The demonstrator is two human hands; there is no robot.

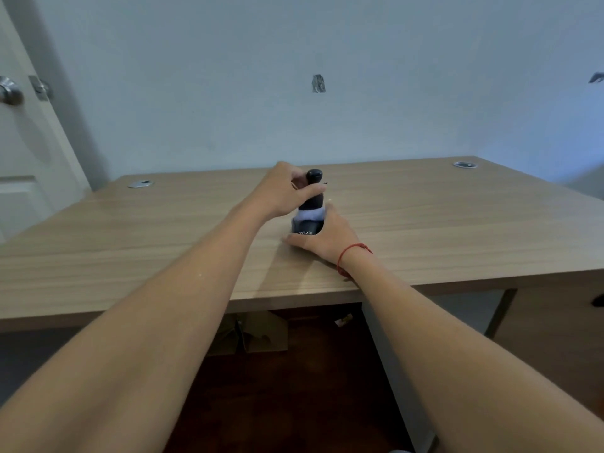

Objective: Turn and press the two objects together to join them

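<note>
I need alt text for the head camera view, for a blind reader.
Two bare hands hold a black upright object on a light wooden desk: the left hand grips its dark rounded handle, the right hand its black base.

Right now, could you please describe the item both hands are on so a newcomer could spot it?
On the wooden desk, near its middle, stands a black bottle. The left hand grips its neck, the right hand its base. It alone stands upright, with a white band and the lettering "WISE".

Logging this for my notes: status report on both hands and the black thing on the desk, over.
Left hand grips black handle up top. Right hand holds its base on the desk. Nothing in the way.
</note>
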